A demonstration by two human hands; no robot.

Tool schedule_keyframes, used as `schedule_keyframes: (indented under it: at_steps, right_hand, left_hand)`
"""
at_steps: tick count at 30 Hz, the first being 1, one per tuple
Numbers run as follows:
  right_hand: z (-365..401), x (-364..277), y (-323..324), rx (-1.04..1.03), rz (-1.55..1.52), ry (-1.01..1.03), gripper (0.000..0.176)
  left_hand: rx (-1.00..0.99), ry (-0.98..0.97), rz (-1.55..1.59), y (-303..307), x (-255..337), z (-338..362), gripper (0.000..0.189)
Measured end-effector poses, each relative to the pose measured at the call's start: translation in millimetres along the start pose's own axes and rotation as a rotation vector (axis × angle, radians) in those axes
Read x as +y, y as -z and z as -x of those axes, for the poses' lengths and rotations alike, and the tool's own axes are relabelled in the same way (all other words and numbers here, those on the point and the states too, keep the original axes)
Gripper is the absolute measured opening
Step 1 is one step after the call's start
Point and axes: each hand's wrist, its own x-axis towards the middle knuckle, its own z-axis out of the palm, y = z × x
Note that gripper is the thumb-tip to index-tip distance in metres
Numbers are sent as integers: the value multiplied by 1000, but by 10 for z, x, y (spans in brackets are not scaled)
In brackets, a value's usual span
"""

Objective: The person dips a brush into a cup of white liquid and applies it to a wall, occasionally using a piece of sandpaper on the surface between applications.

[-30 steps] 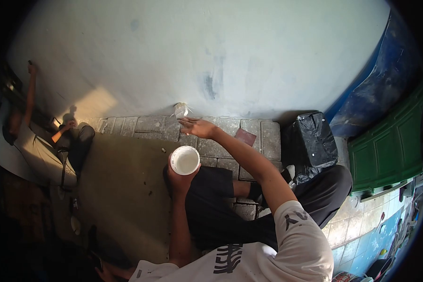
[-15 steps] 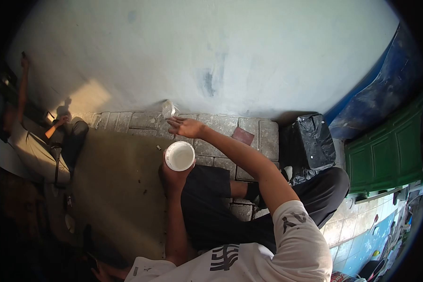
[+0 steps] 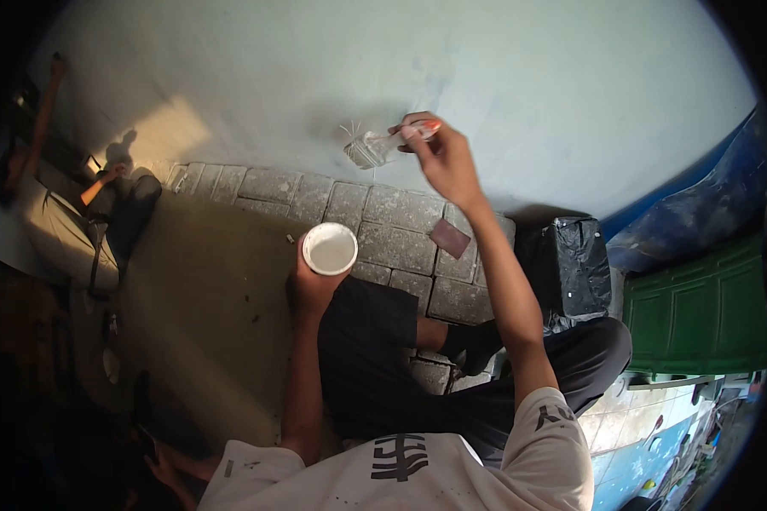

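Below and to the left of the right hand (image 3: 446, 157), which pinches the brush (image 3: 382, 146) by its handle near the wall (image 3: 256, 77), the left hand (image 3: 314, 285) curls around a white cup (image 3: 330, 249). The cup's open top faces the camera, showing whitish contents. Beneath the right hand, a reddish-brown square (image 3: 450, 238) lies on the paving (image 3: 392, 209).

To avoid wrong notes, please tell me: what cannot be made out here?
All in the head view:
- Left hand: fingers partly hidden by the cup.
- Brush: contact with the wall unclear from one angle.
- Black bundle: contents hidden by its plastic.
- Raised hand of the other person: too small and dark to tell what it holds.
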Motion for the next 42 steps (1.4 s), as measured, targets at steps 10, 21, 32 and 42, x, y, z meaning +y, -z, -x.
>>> schedule_keyframes:
  at_steps: [10, 21, 32, 42]
  right_hand:
    - [409, -501, -151, -324, 26, -156, 18]
    - [822, -394, -721, -490, 349, 173, 18]
    - [549, -960, -271, -267, 188, 83, 11]
    - [323, -239, 149, 41, -618, -434, 32]
  left_hand:
    - [-24, 30, -41, -355, -167, -76, 78]
    - [28, 46, -137, -321, -202, -101, 61]
    - [22, 92, -89, -247, -66, -178, 75]
    - [57, 68, 109, -262, -43, -131, 73]
